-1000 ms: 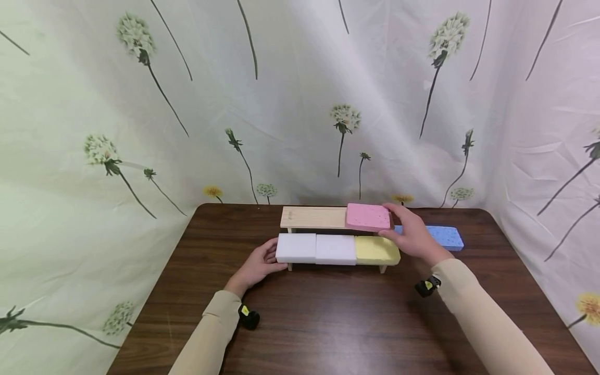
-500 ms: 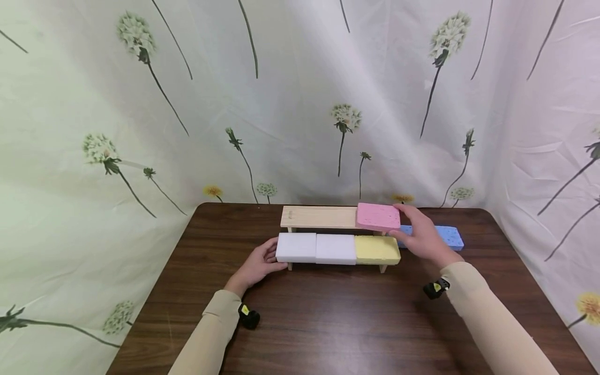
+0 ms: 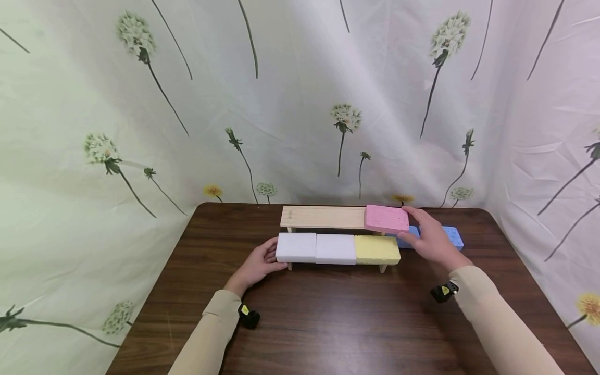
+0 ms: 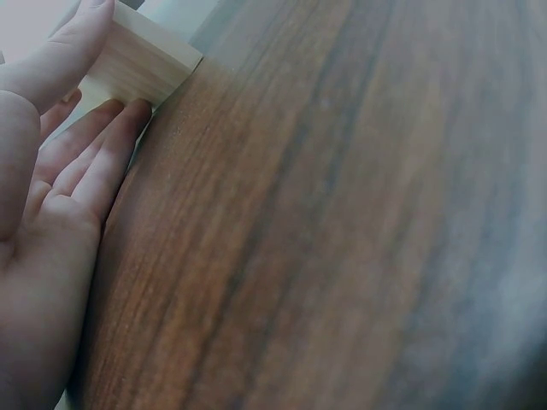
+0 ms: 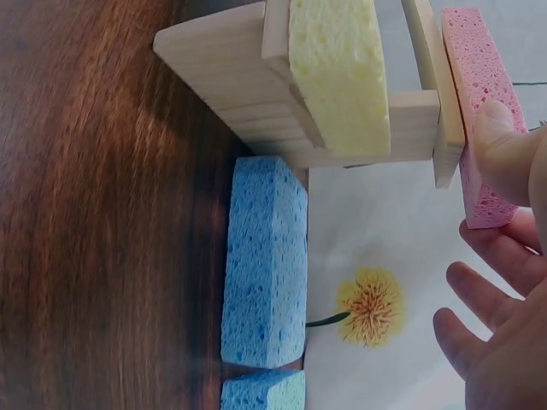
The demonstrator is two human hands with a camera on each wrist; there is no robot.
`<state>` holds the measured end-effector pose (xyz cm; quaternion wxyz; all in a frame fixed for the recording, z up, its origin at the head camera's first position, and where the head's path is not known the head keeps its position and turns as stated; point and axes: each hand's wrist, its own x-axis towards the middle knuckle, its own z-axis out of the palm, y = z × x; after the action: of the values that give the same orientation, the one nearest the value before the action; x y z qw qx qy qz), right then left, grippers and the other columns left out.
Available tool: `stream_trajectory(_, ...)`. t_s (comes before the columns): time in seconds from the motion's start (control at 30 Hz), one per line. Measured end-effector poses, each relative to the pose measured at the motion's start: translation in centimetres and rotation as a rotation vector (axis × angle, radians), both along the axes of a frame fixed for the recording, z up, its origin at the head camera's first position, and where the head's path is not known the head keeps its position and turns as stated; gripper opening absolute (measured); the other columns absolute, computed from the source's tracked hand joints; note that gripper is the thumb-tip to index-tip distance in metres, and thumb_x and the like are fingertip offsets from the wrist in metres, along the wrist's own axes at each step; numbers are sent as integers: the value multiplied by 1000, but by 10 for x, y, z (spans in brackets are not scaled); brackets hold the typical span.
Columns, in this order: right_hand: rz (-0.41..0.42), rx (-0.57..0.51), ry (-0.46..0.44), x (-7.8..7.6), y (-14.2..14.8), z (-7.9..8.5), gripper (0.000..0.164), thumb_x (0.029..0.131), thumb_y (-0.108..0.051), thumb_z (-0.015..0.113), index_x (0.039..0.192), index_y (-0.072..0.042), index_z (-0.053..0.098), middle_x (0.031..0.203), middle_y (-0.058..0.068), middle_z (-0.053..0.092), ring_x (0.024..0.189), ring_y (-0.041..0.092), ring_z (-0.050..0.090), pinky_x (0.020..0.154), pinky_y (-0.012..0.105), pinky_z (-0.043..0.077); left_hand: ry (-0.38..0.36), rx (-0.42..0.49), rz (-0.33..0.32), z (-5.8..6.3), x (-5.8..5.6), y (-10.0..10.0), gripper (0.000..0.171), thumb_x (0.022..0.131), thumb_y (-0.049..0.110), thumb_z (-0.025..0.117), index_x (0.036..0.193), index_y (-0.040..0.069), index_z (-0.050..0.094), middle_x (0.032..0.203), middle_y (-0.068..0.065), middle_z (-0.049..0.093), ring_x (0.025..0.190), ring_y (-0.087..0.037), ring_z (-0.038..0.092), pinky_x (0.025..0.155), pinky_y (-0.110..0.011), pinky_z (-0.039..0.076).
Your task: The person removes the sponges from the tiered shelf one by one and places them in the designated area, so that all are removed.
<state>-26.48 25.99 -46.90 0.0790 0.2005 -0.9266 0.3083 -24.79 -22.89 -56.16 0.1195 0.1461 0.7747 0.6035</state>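
At the right end of the upper board, the pink sponge is lying flat, its long axis running left to right with the board and its right end overhanging the board's edge. The right hand is the nearer of the two; the sponge is lying to the left of its palm, with the long axis pointing toward it. The thumb is pressing the near side and the index finger is reaching round the far right corner, so that this pinch is spanning the sponge's width; the remaining fingers are spreading loosely. Leftward, bare wood is leaving a straight run along the board. Rightward, beyond the overhang, open space is lying above two blue sponges, which are resting end to end on the table. Nearer and lower, the yellow sponge and two white blocks are standing side by side on the lower board. The left hand is touching the left end of the wooden stand; whether it is pinching, one cannot tell. Behind, dandelion-printed cloth is bounding the table's far edge.
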Motion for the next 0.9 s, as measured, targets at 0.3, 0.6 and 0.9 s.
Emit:
stream_trajectory(0.3,8,-3,19,4,11,-4,71,97,-11,78,155,6,41,150,30,50,135,49,50,109,69,43,12,1,2,-1,-1,1,84,92,7,83,160,0,35,155,-26,50,141,-37,53,111,-33,50)
stream_trajectory(0.6,-20,-17,17,8,21,-7,69,97,-8,76,154,7,41,150,32,49,139,51,46,111,71,39,15,3,-4,0,-2,1,83,92,6,82,160,0,35,156,-26,49,141,-37,53,111,-33,50)
stream_trajectory(0.9,-32,-18,28,14,28,-3,68,94,-6,78,152,7,44,148,32,52,135,51,49,108,72,40,17,5,-3,-1,-1,0,83,92,7,82,160,-1,35,155,-26,49,141,-38,53,112,-35,50)
